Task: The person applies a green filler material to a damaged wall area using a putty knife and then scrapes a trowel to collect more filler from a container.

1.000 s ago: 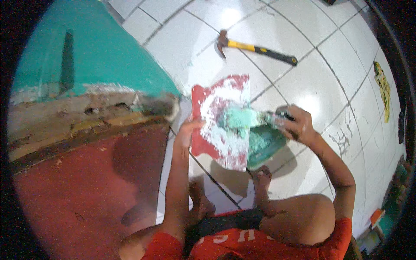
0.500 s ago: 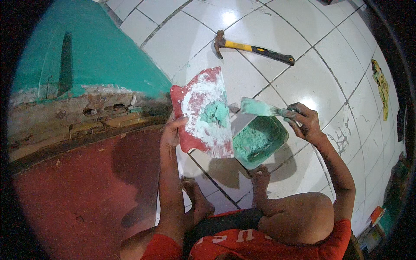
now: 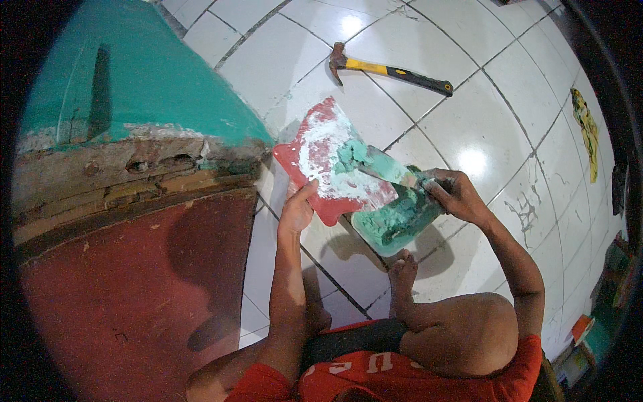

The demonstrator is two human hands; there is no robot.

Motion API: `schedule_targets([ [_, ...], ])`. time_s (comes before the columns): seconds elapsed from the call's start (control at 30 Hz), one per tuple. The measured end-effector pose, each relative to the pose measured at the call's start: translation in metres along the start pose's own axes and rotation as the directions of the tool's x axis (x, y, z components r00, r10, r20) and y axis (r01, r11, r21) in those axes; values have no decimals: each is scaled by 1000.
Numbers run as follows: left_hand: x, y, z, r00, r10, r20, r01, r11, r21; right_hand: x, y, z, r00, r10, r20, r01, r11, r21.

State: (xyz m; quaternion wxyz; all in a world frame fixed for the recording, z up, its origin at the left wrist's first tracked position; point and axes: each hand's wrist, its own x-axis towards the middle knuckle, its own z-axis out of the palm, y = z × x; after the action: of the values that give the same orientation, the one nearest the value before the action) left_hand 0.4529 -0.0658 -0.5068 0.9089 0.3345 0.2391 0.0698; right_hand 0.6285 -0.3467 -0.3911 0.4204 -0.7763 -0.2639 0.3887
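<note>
My left hand [image 3: 299, 206] grips a red plastic putty board [image 3: 291, 158] by its lower left edge, thumb on top. White smears cover much of the board, and a lump of green putty [image 3: 349, 155] sits near its right side. In my right hand [image 3: 457, 195] is a putty knife [image 3: 388, 167], its blade coated in green and laid against the lump on the board. Below the knife, a rectangular tub [image 3: 385, 249] of green putty rests on the floor, partly hidden by the board and the knife.
A claw hammer [image 3: 395, 72] with a yellow and black handle lies on the white tiled floor [image 3: 462, 40]. To the left stands a green and red surface with a broken, worn wooden edge [image 3: 100, 167]. A crumpled yellow wrapper [image 3: 585, 134] lies far right.
The putty board has turned and shifted slightly right with my left hand. My right hand has brought the knife left and down, from above the tub onto the board's putty.
</note>
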Motion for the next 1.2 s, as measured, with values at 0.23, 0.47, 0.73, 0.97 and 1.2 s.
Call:
schedule_targets([
  [0.23,-2,30,-6,992,-121,-36,126,939,321,31,-15,-1,1000,-22,-23,21,999,-47],
  [0.47,-2,45,16,993,-116,15,104,932,346,31,-30,-11,904,-424,53,347,657,-669],
  [0.73,0,37,23,1000,20,19,-25,958,287,8,-9,30,821,-539,187,375,263,-889],
  [0.97,4,29,7,996,-71,-52,78,986,146,2,-10,34,840,-503,202,395,312,-864],
  [1.2,3,40,11,993,-117,22,109,967,230,15,-36,-6,893,-410,185,434,676,-596],
])
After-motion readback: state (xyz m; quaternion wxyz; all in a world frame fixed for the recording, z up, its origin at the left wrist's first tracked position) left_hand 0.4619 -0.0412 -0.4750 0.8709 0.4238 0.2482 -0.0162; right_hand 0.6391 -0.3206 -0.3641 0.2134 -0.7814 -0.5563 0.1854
